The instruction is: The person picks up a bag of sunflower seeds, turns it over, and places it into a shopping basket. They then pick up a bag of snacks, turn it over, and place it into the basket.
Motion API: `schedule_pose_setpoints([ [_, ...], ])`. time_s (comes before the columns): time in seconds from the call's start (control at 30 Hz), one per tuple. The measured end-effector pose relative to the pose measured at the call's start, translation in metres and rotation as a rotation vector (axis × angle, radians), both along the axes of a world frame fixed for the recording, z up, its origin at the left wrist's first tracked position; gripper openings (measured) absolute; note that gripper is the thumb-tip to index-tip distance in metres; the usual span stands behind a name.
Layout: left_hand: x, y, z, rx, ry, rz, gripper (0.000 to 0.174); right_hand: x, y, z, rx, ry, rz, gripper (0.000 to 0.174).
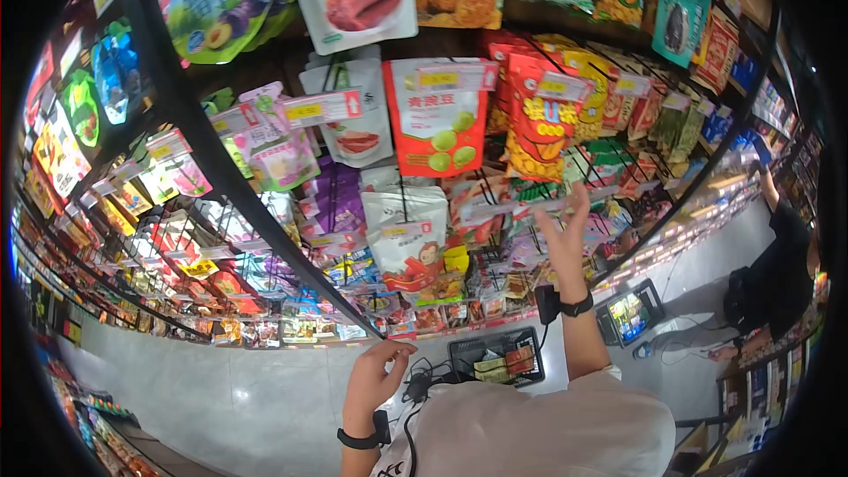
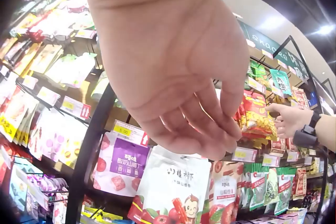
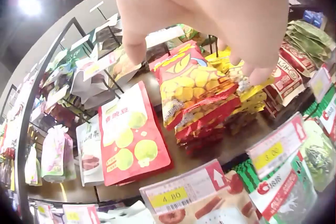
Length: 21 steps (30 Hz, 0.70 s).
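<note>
My right hand (image 1: 565, 234) is raised before the hanging snacks, fingers and thumb spread apart and holding nothing. Just above its fingertips in the head view hangs a red snack bag (image 1: 534, 119). The right wrist view has the hand (image 3: 210, 19) over a row of red bags (image 3: 194, 90) and yellow bags (image 3: 249, 95); whether it touches them I cannot tell. My left hand (image 1: 375, 380) hangs low, its fingers loosely bent and empty. In the left wrist view, this hand (image 2: 173, 66) is in front of a white pouch (image 2: 176, 184) with a monkey picture.
A red and white pea pouch (image 1: 439, 115) hangs left of the red bags. Price tags (image 3: 184, 192) jut out on hooks. On the floor stands a black basket (image 1: 468, 349) with packets inside. Another person (image 1: 782, 265) is at the right, near a lit screen (image 1: 630, 316).
</note>
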<state>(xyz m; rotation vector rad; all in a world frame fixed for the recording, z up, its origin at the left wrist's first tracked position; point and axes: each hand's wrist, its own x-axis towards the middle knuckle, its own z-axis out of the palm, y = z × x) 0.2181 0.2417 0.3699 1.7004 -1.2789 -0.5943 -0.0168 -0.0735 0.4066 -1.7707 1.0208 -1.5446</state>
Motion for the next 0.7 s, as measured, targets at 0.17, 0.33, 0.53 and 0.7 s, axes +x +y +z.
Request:
schedule_pose_setpoints([
  [0.17, 0.034, 0.009, -0.007, -0.008, 0.026, 0.060, 0.017, 0.057, -0.038, 0.018, -0.167, -0.005, -0.174, 0.102],
  [0.33, 0.067, 0.013, -0.016, 0.007, 0.057, 0.062, 0.019, 0.088, -0.051, 0.023, -0.180, -0.018, -0.357, 0.104],
  [0.53, 0.095, -0.003, -0.029, 0.050, 0.117, -0.018, 0.022, 0.076, -0.053, 0.014, -0.086, -0.247, -0.275, 0.087],
  [0.7, 0.096, -0.029, -0.031, 0.075, 0.137, -0.161, 0.023, 0.049, -0.013, 0.030, -0.139, -0.398, -0.148, 0.064],
])
